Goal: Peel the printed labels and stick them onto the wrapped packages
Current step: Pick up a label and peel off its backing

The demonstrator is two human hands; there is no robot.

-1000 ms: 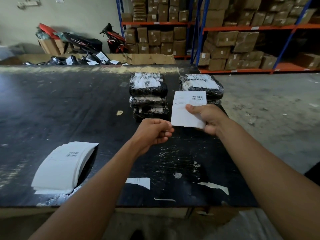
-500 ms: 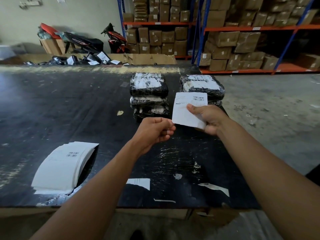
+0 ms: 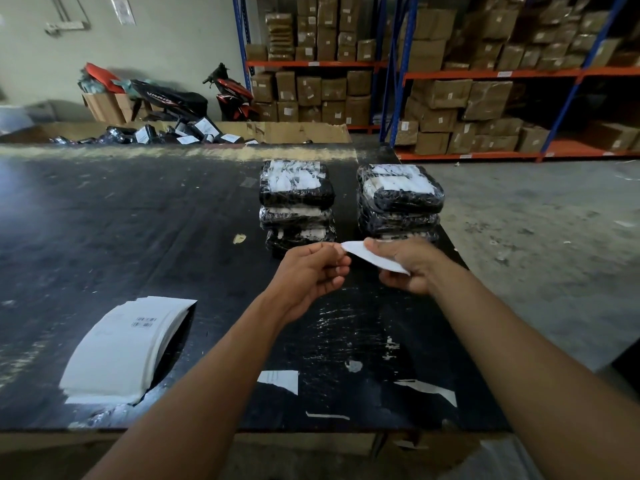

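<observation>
My right hand (image 3: 407, 266) holds a white printed label (image 3: 372, 257), now tipped nearly flat so only its edge and underside show. My left hand (image 3: 310, 271) is just left of it, its curled fingertips at the label's left corner; whether they pinch it is unclear. Behind the hands stand two stacks of black wrapped packages, the left stack (image 3: 296, 202) and the right stack (image 3: 400, 199), each with white paper under the wrap. A pile of printed labels (image 3: 124, 344) lies at the table's near left.
The black table (image 3: 121, 230) carries torn paper scraps (image 3: 278, 380) near its front edge. A cardboard bin with labelled packages (image 3: 194, 133) sits beyond the far edge. Shelves of cartons (image 3: 450, 98) and a motorbike (image 3: 228, 91) stand behind. Concrete floor lies to the right.
The label has tilted from facing me to nearly flat and dropped lower. My left hand moved up and right to the label's corner.
</observation>
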